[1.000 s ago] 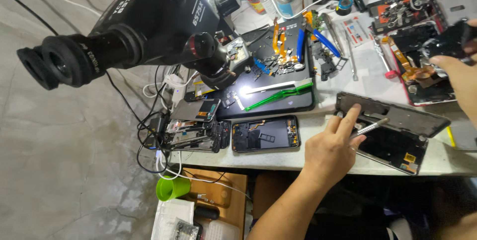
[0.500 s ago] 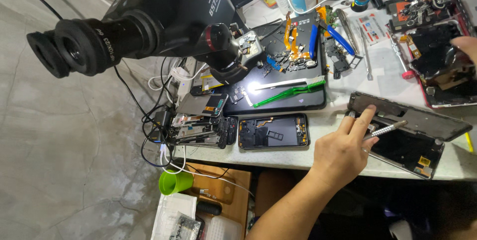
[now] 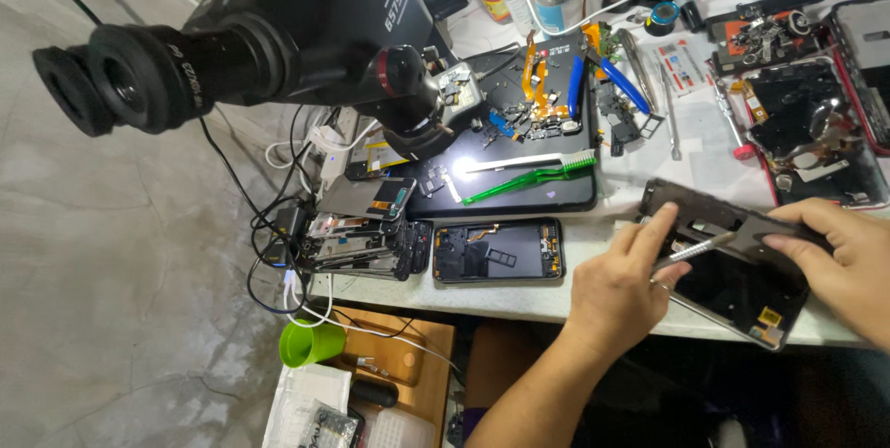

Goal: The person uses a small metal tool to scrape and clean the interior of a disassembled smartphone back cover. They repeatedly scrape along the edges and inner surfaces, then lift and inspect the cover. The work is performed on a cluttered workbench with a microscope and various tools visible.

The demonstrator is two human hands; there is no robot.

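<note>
Two hands on the job now, versus one a second back. Left hand (image 3: 619, 283) stayed curled round a thin metal tool (image 3: 693, 251), tip laid on the dark phone frame (image 3: 709, 216). Right hand (image 3: 839, 258), up at 2 o'clock by the opened phones before, came down to 3 o'clock and closed loosely over the frame's far end. Frame sat across the black phone body (image 3: 742, 295) at the tabletop (image 3: 519, 295) front edge. Looked braced for prying, probably.
</note>
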